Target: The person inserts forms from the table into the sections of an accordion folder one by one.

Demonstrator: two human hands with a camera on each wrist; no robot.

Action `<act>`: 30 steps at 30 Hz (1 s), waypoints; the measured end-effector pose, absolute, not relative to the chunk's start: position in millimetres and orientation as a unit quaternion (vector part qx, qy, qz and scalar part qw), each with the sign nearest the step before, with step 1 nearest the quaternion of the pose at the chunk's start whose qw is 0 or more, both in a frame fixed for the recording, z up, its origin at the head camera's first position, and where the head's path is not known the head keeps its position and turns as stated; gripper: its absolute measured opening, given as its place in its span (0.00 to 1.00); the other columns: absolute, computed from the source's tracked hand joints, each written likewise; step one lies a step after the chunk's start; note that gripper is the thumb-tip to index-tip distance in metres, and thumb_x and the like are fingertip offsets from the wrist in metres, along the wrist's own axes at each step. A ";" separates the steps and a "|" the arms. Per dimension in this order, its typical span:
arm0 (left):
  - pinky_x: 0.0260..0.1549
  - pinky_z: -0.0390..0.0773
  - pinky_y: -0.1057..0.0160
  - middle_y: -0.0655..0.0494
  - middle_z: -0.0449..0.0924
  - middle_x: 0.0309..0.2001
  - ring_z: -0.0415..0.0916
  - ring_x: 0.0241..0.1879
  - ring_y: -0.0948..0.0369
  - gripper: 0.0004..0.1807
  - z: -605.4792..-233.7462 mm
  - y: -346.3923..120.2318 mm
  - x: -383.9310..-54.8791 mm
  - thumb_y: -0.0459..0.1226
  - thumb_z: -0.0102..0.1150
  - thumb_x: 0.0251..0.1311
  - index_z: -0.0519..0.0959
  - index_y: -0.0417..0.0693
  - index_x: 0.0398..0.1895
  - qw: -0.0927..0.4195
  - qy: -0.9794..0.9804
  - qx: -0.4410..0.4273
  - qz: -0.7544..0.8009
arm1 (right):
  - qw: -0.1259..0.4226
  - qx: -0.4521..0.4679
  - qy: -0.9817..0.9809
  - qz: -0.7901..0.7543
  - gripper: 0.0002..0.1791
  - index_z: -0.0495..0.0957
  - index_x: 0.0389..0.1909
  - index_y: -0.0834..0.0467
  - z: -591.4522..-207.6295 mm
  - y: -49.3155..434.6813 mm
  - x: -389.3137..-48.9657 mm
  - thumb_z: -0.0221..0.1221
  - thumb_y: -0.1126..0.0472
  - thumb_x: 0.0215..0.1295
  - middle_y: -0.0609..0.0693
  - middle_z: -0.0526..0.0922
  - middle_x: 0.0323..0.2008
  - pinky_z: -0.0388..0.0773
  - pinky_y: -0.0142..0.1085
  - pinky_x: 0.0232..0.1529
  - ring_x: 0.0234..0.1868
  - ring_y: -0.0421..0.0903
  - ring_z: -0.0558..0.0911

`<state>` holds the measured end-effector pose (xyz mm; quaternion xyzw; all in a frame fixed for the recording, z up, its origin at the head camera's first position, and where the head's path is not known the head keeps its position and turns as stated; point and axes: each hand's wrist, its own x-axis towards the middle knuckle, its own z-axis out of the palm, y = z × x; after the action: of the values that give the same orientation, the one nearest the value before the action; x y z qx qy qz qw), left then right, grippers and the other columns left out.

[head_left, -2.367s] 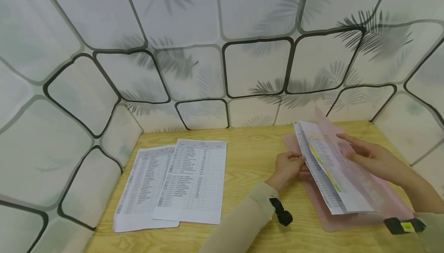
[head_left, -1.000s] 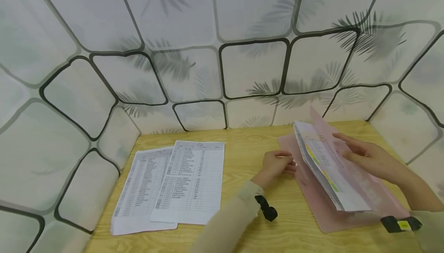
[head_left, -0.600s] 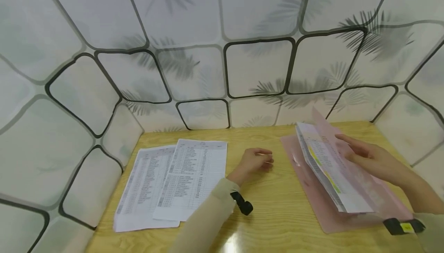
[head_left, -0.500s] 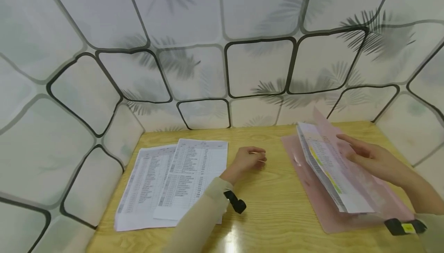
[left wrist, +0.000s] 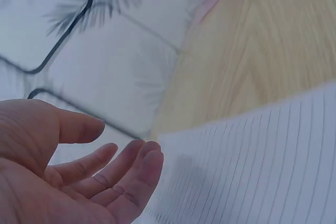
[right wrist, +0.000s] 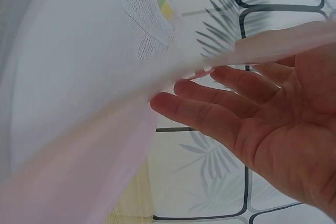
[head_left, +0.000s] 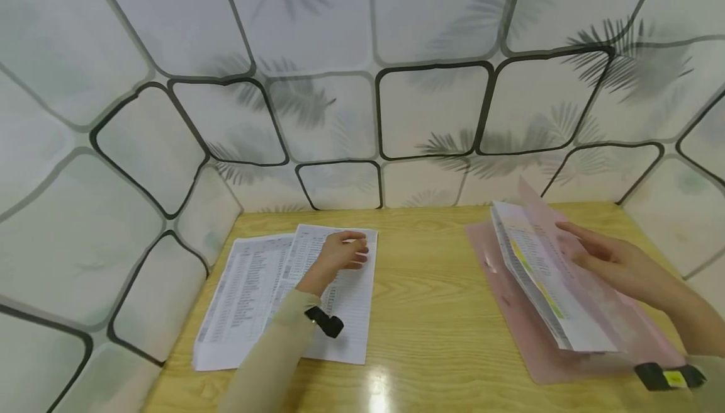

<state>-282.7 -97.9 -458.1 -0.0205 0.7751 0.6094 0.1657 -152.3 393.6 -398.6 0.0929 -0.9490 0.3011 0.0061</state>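
In the head view my left hand (head_left: 342, 252) is above the front printed sheet (head_left: 345, 337), with nothing in its grasp. The left wrist view shows its fingers (left wrist: 139, 179) loosely bent and the thumb apart from them, close to the lined paper (left wrist: 252, 166). My right hand (head_left: 623, 268) holds up the cover of a pink translucent folder (head_left: 538, 362) at the right. In the right wrist view the cover passes between the thumb and fingers (right wrist: 210, 114). White printed papers (head_left: 583, 331), one with a yellow strip, stand tilted inside the raised cover.
A second printed sheet (head_left: 243, 299) lies partly under the front one at the left. The wooden table (head_left: 425, 312) extends between the sheets and the folder. Patterned fabric walls (head_left: 430, 117) rise at the back and both sides.
My left hand has let go of the papers in the folder and moved left across the table to above the printed sheets. The right hand keeps holding the folder cover up.
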 end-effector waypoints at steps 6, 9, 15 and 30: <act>0.42 0.90 0.56 0.30 0.84 0.57 0.89 0.46 0.44 0.24 -450.4 -143.3 -283.1 0.36 0.57 0.77 0.75 0.37 0.71 0.127 0.800 -0.048 0.584 | -0.008 0.092 -0.949 0.302 0.36 0.58 0.84 0.46 -397.8 396.1 -152.4 0.59 0.55 0.80 0.76 0.70 0.71 0.72 0.21 0.39 0.53 0.21 0.74; 0.44 0.90 0.54 0.28 0.82 0.58 0.88 0.46 0.43 0.25 -447.9 -165.3 -280.7 0.36 0.56 0.77 0.72 0.35 0.72 0.116 0.813 -0.053 0.568 | -0.012 0.091 -0.949 0.300 0.36 0.58 0.84 0.46 -396.4 396.4 -152.7 0.59 0.55 0.80 0.75 0.69 0.72 0.72 0.20 0.40 0.56 0.20 0.73; 0.41 0.90 0.59 0.28 0.82 0.58 0.89 0.41 0.51 0.26 -445.0 -201.7 -273.6 0.36 0.57 0.76 0.71 0.34 0.73 0.105 0.824 -0.076 0.552 | -0.011 0.095 -0.948 0.304 0.37 0.58 0.84 0.43 -395.7 394.8 -153.3 0.59 0.56 0.79 0.77 0.68 0.71 0.70 0.17 0.40 0.54 0.13 0.67; 0.31 0.87 0.63 0.36 0.87 0.44 0.83 0.30 0.61 0.25 -456.2 -248.3 -271.3 0.37 0.60 0.73 0.75 0.31 0.67 0.083 0.866 -0.093 0.484 | 0.004 0.108 -0.946 0.305 0.37 0.58 0.84 0.46 -399.1 393.5 -150.0 0.59 0.59 0.79 0.76 0.71 0.69 0.69 0.22 0.37 0.48 0.20 0.70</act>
<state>-271.3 -248.3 -456.2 -0.0930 0.8660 0.4843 0.0830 -150.0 393.5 -399.1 0.1079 -0.9461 0.3053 0.0044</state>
